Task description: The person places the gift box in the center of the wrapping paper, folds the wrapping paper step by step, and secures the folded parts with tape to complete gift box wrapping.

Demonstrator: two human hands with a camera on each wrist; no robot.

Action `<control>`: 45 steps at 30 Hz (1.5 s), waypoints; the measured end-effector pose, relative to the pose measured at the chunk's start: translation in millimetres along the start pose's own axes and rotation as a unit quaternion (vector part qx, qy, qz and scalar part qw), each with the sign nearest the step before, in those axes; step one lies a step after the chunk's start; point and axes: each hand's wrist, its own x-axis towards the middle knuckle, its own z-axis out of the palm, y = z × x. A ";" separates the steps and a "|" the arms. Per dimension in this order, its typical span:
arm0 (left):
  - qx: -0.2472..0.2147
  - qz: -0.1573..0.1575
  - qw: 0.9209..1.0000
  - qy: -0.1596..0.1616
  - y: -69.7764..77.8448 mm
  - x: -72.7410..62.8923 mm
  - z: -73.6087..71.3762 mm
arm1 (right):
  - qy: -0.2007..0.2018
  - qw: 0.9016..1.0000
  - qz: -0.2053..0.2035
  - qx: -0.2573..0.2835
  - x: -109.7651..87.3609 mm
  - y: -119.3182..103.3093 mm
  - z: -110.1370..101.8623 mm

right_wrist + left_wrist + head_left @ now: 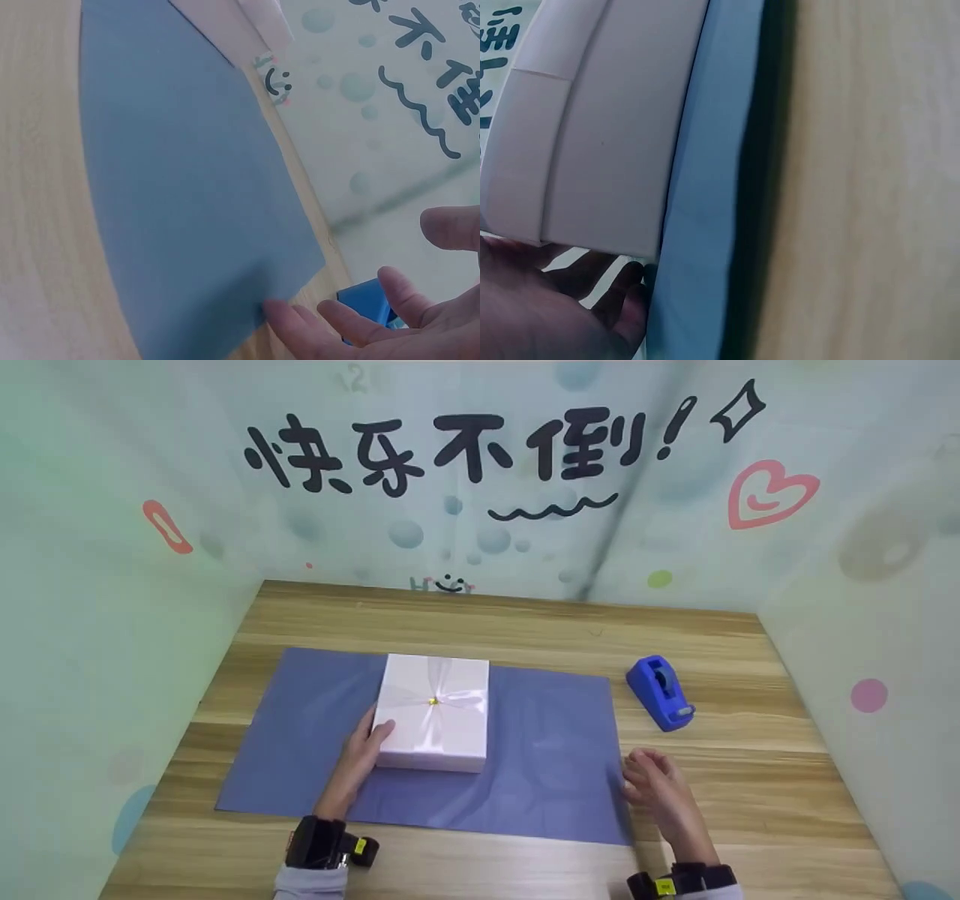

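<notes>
A white gift box [431, 727] with a sheer ribbon crossed over its lid and a small gold piece at the centre sits on a blue sheet of wrapping paper [555, 757]. My left hand [361, 754] holds the box at its left side, thumb over the top edge and fingers along the side; in the left wrist view the fingers [562, 307] lie against the end of the box. Near the paper's right edge is my right hand [660, 791], holding nothing. The right wrist view shows its fingers [352, 326] apart and relaxed, beside the paper's edge.
A blue tape dispenser [661, 694] stands on the wooden table [720, 780] to the right of the paper, beyond my right hand. Printed cloth [480, 540] walls in the table at the back and on both sides.
</notes>
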 end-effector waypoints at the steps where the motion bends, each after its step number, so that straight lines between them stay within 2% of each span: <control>1: 0.007 -0.001 1.000 -0.002 -0.2 -0.5 0.3 | 0.000 1.000 -0.003 0.003 0.2 -0.8 0.6; 7: 0.020 0.005 1.000 -0.007 -0.9 -2.1 2.8 | 0.011 0.999 -0.019 -0.033 2.8 -3.8 3.2; 17: -0.007 0.001 1.000 -0.004 0.2 -1.4 3.6 | -0.009 0.999 0.029 -0.012 16.2 -2.9 9.2; 21: -0.008 0.000 1.000 -0.001 -0.4 -0.1 3.9 | -0.016 0.997 0.024 -0.069 25.1 -7.6 12.3; 25: -0.008 0.001 1.000 -0.006 -0.6 -0.3 3.8 | -0.009 0.986 0.000 -0.168 31.2 -15.3 13.9; 28: -0.007 0.002 1.000 -0.010 0.1 -1.1 3.0 | -0.009 0.980 -0.024 -0.199 33.6 -20.4 13.0; 38: 0.015 0.007 1.000 -0.007 0.5 -4.9 8.4 | -0.044 0.985 -0.054 -0.161 31.9 -29.2 -1.1; 45: 0.042 0.009 0.999 -0.015 2.0 -13.3 23.8 | -0.034 0.990 -0.058 -0.123 22.6 -36.6 -12.3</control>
